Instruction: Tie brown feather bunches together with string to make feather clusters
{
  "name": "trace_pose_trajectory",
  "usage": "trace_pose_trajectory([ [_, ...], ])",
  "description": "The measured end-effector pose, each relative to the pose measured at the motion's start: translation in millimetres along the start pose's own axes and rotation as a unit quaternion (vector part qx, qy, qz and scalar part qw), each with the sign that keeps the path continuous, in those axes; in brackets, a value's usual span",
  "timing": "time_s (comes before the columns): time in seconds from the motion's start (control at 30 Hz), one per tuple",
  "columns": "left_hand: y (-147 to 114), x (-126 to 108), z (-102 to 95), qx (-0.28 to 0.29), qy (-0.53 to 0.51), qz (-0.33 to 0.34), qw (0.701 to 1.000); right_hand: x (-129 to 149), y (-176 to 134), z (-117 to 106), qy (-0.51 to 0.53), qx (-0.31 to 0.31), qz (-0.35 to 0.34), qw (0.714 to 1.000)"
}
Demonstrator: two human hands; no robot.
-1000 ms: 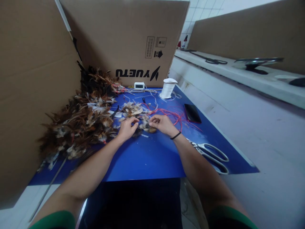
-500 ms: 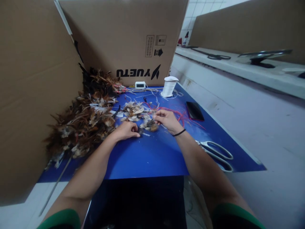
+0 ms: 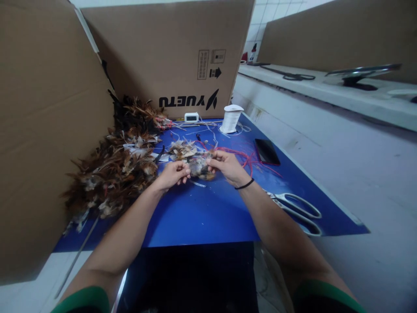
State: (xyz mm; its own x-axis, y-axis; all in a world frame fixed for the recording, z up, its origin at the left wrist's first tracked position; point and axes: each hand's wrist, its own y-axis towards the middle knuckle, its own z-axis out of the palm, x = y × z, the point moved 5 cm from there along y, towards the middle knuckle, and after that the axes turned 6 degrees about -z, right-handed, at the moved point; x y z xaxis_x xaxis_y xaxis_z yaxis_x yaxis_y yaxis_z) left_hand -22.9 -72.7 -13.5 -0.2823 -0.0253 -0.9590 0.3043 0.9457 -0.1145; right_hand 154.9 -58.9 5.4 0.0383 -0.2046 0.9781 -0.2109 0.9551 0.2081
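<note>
Between my hands, just above the blue tabletop point(image 3: 195, 221), is a small tuft of grey and brown feathers point(image 3: 198, 168). My right hand point(image 3: 226, 166) pinches its right side between thumb and fingers. My left hand point(image 3: 174, 174) is closed in a pinch at the tuft's left edge; its fingertips touch the feathers. Right behind the tuft lies a little heap of pale and brown feathers point(image 3: 182, 149). Pink-red cords point(image 3: 243, 156) run out beside my right hand. A short clear strip point(image 3: 197, 184) lies in front of the tuft.
Large bundles of brown feathers point(image 3: 114, 174) crowd the left side against a cardboard panel point(image 3: 42, 130). Toward the back stand a white spool point(image 3: 232, 119) and a small digital display point(image 3: 191, 117). A phone point(image 3: 267, 152) and white-handled scissors point(image 3: 298, 211) lie at right.
My left hand has risen from the tabletop and closed at the left edge of the feather tuft. My right hand has shifted slightly left, still pinching it.
</note>
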Motion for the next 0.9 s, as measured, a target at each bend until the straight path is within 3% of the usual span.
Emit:
trace_pose_trajectory([
  [0.1,-0.8,2.3,5.8,-0.005,-0.184,-0.034,0.982,0.4,-3.7,9.3,0.006,0.018,0.005,1.000],
  [0.23,-1.0,10.1,13.2,-0.027,-0.283,-0.092,0.954,-1.6,-8.1,20.0,-0.006,0.041,0.011,0.999],
  [0.63,-2.4,14.2,20.3,-0.054,-0.317,-0.105,0.941,-14.3,-4.8,23.8,-0.091,0.053,-0.064,0.992],
  [0.9,-2.7,10.1,20.6,-0.082,-0.264,-0.048,0.960,-13.5,-9.0,29.5,-0.075,0.052,-0.012,0.996],
])
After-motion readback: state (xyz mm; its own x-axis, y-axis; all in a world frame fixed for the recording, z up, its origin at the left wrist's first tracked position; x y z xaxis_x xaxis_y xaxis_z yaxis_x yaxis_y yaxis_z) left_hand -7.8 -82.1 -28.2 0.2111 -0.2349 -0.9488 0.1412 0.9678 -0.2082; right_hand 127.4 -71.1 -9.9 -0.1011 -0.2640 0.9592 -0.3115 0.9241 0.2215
